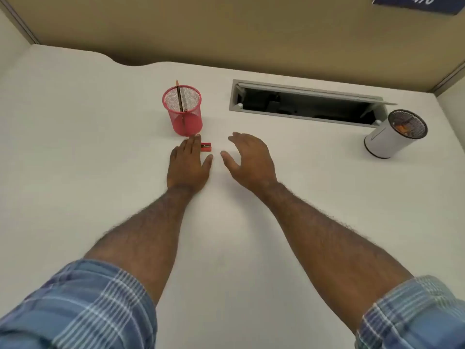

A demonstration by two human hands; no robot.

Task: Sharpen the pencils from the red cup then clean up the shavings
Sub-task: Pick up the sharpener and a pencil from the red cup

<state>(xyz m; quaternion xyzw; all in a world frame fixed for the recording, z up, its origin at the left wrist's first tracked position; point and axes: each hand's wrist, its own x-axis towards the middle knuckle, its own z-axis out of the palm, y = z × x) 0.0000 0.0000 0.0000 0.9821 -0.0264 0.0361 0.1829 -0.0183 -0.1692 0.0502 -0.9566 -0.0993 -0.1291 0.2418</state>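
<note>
Centrally on the white desk (75, 147) a red mesh cup (183, 112) is seen standing upright, with pencils (180, 98) leaning inside it, one tip poking above the rim. Just in front of the cup a small red sharpener (206, 147) is laid flat on the desk. The left hand (188, 165) is spread palm-down with nothing held, its fingertips beside the sharpener and near the cup's base. The right hand (249, 159) is held loosely open and empty, a little to the right, fingers slightly curled. Farther right, a white cylindrical bin (392, 134) is tilted beside an open cable tray (302, 104) set into the desk. Rolled plaid sleeves (83, 306) are seen at both elbows
</note>
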